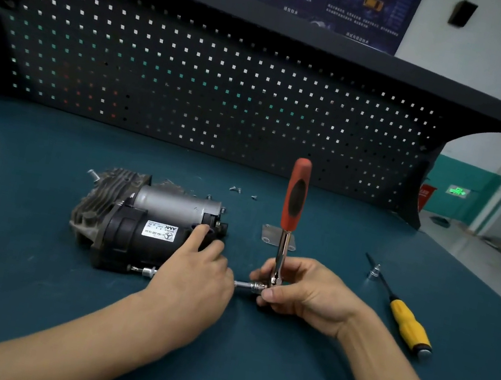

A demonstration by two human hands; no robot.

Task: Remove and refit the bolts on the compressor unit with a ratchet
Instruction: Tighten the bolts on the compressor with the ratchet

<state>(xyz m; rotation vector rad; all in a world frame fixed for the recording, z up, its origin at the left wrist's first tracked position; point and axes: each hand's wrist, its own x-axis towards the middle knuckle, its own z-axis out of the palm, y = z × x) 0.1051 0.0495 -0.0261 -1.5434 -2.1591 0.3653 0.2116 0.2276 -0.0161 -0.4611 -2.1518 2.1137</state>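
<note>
Your R hand [308, 292] pinches the ratchet [295, 197] at its head, handle upright. L hand [193, 280] presses loose-fingered on the compressor unit [142, 224], lying mid-bench. Keep the extension [247, 286] in line w/ the low bolt [134, 269], brace hard, swing short. Room: screwdriver [407, 324] near on your R, plate [271, 235] just behind the handle, loose screws [235, 189] beyond, pegboard [195, 79] well back.

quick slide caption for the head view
Left hand rests on the compressor unit while the right hand grips the ratchet at its head, handle upright.
</note>
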